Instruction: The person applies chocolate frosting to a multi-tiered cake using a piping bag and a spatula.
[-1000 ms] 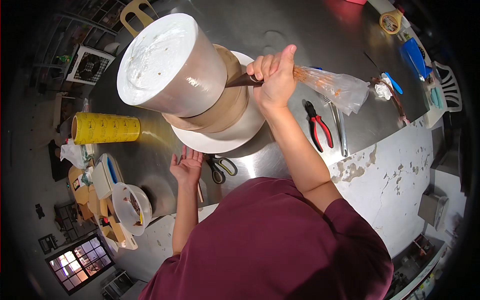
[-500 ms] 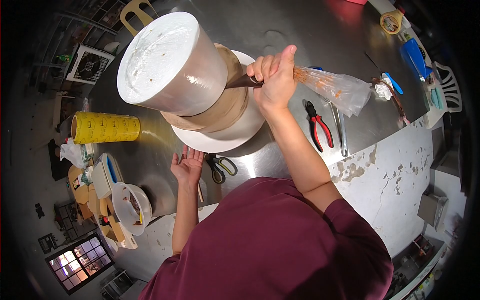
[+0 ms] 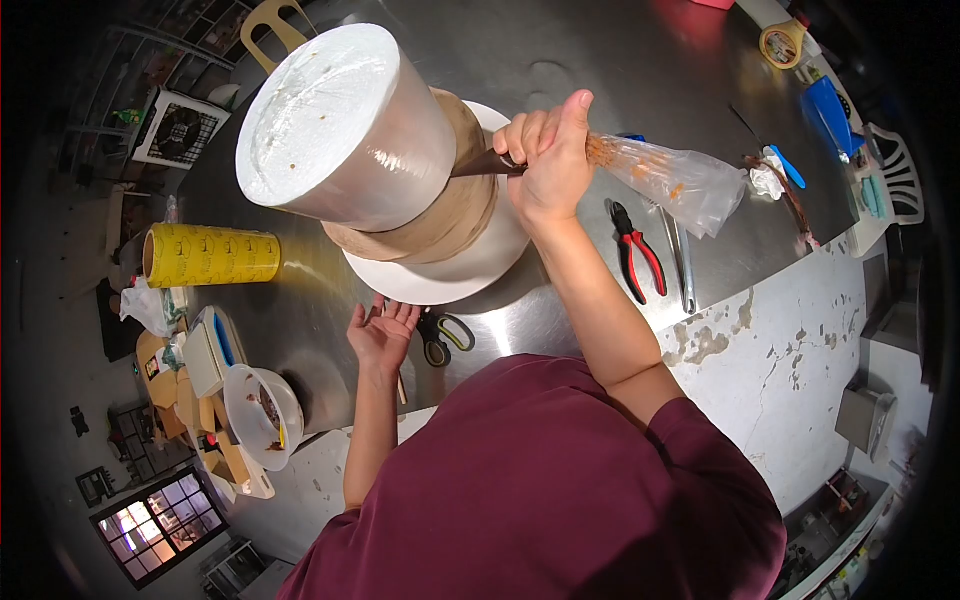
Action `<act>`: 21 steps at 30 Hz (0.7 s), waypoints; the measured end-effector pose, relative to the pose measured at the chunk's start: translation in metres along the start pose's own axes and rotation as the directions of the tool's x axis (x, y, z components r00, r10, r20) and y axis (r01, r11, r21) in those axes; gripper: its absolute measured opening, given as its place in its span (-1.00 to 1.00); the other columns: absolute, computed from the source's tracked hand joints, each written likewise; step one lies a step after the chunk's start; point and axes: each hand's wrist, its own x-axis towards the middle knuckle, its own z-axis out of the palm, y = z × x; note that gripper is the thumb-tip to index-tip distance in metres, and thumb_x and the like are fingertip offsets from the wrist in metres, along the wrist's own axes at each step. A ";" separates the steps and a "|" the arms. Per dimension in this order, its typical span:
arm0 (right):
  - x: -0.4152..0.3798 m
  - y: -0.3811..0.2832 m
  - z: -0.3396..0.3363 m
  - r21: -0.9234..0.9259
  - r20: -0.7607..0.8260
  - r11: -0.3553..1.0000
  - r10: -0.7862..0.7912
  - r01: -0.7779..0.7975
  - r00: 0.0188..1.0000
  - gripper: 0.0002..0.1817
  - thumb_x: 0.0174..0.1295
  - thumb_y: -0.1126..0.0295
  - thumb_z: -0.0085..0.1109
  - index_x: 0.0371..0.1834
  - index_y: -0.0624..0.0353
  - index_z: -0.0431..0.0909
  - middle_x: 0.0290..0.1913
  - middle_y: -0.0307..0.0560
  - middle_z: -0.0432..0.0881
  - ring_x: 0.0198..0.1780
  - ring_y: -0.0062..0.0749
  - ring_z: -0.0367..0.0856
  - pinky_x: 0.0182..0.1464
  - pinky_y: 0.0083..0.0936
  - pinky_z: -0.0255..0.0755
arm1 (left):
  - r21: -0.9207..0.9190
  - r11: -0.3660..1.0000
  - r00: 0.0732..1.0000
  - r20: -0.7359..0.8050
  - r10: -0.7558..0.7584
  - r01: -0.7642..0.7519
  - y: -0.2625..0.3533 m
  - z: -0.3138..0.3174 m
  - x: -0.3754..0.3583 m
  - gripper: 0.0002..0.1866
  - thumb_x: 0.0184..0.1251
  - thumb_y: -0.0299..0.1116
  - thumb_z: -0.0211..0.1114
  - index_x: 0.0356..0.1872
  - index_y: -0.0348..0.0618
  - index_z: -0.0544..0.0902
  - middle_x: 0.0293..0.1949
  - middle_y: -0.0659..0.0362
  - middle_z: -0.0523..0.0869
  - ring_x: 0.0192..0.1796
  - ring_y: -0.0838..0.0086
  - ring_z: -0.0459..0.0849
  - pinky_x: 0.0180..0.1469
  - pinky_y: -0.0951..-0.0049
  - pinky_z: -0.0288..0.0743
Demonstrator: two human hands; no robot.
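Observation:
A tall white cylinder (image 3: pixel 318 115) with a shiny, film-like side stands on a wider tan-brown round tier (image 3: pixel 440 225). Both rest on a white round board (image 3: pixel 500 245). My right hand (image 3: pixel 550 165) is wrapped around a clear piping bag (image 3: pixel 675 185) with brown filling, thumb pointing up. The bag's dark brown front end reaches the spot where the cylinder meets the tan tier. Palm up, with fingers spread, my left hand (image 3: pixel 383 335) has its fingertips right at the board's near edge. Scissors (image 3: pixel 447 338) with green-and-black handles lie beside it.
Red-handled pliers (image 3: pixel 638 255) and a metal tool (image 3: pixel 683 265) lie right of the board on the steel table (image 3: pixel 600 50). To the left are a yellow roll of wrap (image 3: pixel 212 255) and a translucent bowl (image 3: pixel 262 415). A blue-handled tool (image 3: pixel 785 167) lies at far right.
Specks on the white cylinder's top have shifted, so it has turned slightly. My left hand has moved a little right along the board's edge. My right hand has stayed nearly still.

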 end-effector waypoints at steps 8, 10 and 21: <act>0.001 0.000 0.000 0.002 -0.001 1.000 -0.002 0.002 1.000 -0.40 0.27 -0.07 -0.24 -0.86 0.01 -0.03 -0.87 -0.26 -0.01 -0.75 -0.50 0.01 -0.56 -0.49 0.13 | 0.028 0.999 1.000 0.024 0.017 -0.017 0.005 0.000 0.002 -0.53 0.30 -0.08 -0.23 0.03 -0.28 0.22 0.12 -0.19 0.30 0.20 0.00 0.28 0.22 0.00 0.11; 0.001 0.000 0.001 -0.001 -0.004 1.000 -0.007 0.007 1.000 -0.39 0.27 -0.07 -0.24 -0.86 0.01 -0.03 -0.87 -0.26 -0.01 -0.75 -0.50 0.00 -0.57 -0.49 0.12 | 0.030 0.999 0.999 -0.007 0.039 -0.038 0.008 0.002 0.003 -0.53 0.30 -0.08 -0.23 0.03 -0.28 0.22 0.12 -0.19 0.30 0.20 0.01 0.27 0.22 0.01 0.11; 0.002 -0.001 0.002 0.009 -0.023 1.000 -0.008 0.008 1.000 -0.39 0.26 -0.07 -0.22 -0.86 0.01 -0.03 -0.88 -0.26 0.00 -0.76 -0.49 0.00 -0.59 -0.50 0.10 | -0.025 0.995 0.995 0.007 0.100 -0.100 0.018 -0.002 0.008 -0.55 0.30 -0.10 -0.20 0.03 -0.27 0.21 0.13 -0.20 0.28 0.21 -0.02 0.24 0.23 0.00 0.10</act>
